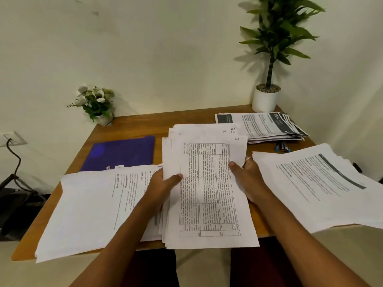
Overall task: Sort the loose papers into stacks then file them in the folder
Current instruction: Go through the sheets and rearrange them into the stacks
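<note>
Writing: "S-3" on white table-printed paper bundle (209,204); "2726" on grey-banded paper stack (267,126).
Hands: left hand (163,184) and right hand (249,179) pinching bundle's sides.
Around: purple plastic folder (122,154).

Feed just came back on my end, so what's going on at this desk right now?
A person holds a bundle of sheets, a printed table on top, at the wooden desk: left hand and right hand each grip one side, thumbs on top. Three stacks lie on the desk: a left stack, a right stack, and a far stack beside the white plant pot. The purple folder lies flat behind the left stack; filing seems not yet begun.
</note>
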The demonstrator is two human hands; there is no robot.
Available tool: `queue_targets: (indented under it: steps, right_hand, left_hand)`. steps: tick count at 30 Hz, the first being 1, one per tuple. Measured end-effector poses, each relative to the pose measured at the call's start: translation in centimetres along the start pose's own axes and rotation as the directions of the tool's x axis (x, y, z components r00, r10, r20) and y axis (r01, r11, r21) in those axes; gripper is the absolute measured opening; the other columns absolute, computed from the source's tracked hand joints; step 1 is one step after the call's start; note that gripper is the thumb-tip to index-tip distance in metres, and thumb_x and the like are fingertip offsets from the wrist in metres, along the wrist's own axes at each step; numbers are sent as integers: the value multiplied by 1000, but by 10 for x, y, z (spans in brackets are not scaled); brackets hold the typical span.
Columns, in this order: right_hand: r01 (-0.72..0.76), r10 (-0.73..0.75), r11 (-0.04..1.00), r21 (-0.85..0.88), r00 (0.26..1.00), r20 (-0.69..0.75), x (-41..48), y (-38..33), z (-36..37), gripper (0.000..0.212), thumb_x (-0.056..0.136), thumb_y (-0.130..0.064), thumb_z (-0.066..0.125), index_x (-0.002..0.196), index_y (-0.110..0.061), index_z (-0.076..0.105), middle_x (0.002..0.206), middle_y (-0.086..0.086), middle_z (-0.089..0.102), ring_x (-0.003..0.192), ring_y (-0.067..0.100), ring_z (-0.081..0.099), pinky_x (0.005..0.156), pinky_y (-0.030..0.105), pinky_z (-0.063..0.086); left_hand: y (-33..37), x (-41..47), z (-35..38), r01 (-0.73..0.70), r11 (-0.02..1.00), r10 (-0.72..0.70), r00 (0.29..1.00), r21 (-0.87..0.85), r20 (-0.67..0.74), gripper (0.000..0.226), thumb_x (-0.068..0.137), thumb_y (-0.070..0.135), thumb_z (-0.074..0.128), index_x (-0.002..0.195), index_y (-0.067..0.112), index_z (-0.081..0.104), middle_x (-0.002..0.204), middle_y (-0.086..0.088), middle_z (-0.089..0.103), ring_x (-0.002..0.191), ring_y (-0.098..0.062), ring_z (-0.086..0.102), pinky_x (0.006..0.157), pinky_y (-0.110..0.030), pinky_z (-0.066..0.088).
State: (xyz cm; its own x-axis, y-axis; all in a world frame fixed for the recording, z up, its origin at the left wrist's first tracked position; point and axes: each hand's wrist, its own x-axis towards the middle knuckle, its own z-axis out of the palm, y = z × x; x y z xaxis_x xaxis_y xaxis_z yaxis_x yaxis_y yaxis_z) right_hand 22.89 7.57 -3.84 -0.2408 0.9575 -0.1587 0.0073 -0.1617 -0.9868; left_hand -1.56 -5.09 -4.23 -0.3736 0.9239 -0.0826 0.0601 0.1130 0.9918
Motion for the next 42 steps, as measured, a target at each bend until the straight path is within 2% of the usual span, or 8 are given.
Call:
queue_targets:
  steps: [5, 9, 15, 20, 24, 28, 37, 42]
  right_hand:
    - [-34, 34, 999, -9, 999, 33, 12, 9, -7, 22, 97, -24, 69, 118, -26, 61, 116, -4, 76, 106, 19, 73, 92, 44, 60]
    - [-43, 44, 999, -20, 998, 40, 13, 10, -7, 23, 97, -25, 70, 118, -26, 59, 120, 0, 73, 108, 23, 72, 96, 50, 58]
    - [-38, 39, 999, -31, 999, 34, 12, 9, -10, 27, 96, -28, 71, 120, -24, 61, 112, -4, 76, 99, 20, 75, 84, 44, 62]
    - [-33, 34, 995, -90, 999, 8, 7, 4, -9, 17, 96, -29, 71, 109, -28, 60, 98, -12, 76, 88, 11, 76, 63, 23, 60]
    - [-42, 46, 984, -174, 999, 20, 1, -4, -4, 14, 97, -32, 69, 102, -31, 56, 101, -15, 71, 89, 10, 72, 63, 24, 58]
    - [-71, 75, 977, -200, 997, 12, -3, -9, -4, 15, 98, -34, 68, 108, -32, 57, 103, -12, 71, 88, 11, 72, 53, 21, 56]
    - [-28, 29, 998, -63, 999, 21, 3, -53, -40, 29, 102, -4, 58, 128, -14, 61, 114, -2, 71, 98, 15, 72, 81, 32, 59]
    - [-65, 72, 987, -149, 997, 38, -3, -55, -49, 24, 100, -9, 62, 124, -14, 63, 111, -1, 73, 89, 13, 74, 69, 30, 60]
  left_hand:
    - [1, -3, -3, -65, 997, 66, 997, -40, 25, 42, 94, 57, 60, 128, 32, 65, 125, 13, 72, 115, -7, 68, 82, -18, 57]
    - [5, -7, 1, 54, 998, -55, 995, -11, -80, 95, 78, 91, 36, 140, 22, 58, 139, -1, 64, 126, -24, 61, 110, -49, 46]
    - [30, -14, -16, -66, 993, 34, 955, -98, -294, 30, 105, 45, 47, 112, 28, 70, 92, 3, 77, 75, -18, 75, 56, -27, 59]
    - [27, -39, -60, -78, 820, 228, 953, 567, -199, 33, 95, 49, 65, 125, 33, 63, 118, 16, 64, 97, -2, 63, 79, -20, 53]
    - [17, -57, -47, -145, 699, 154, 987, 700, 51, 58, 86, 62, 70, 134, 34, 56, 137, 18, 50, 121, -6, 49, 98, -30, 43]
    - [13, -46, -19, -28, 649, 154, 984, 760, -95, 36, 98, 25, 58, 134, 26, 59, 151, 5, 51, 140, -23, 45, 123, -57, 22]
    - [17, -24, -3, 107, 410, -7, 993, 906, -114, 60, 89, 61, 64, 143, 39, 48, 167, 0, 22, 156, -34, 9, 118, -71, 0]
    - [21, -25, -9, 149, 478, -33, 988, 866, -152, 62, 89, 22, 70, 144, 35, 44, 168, -4, 16, 156, -37, 3, 120, -69, 4]
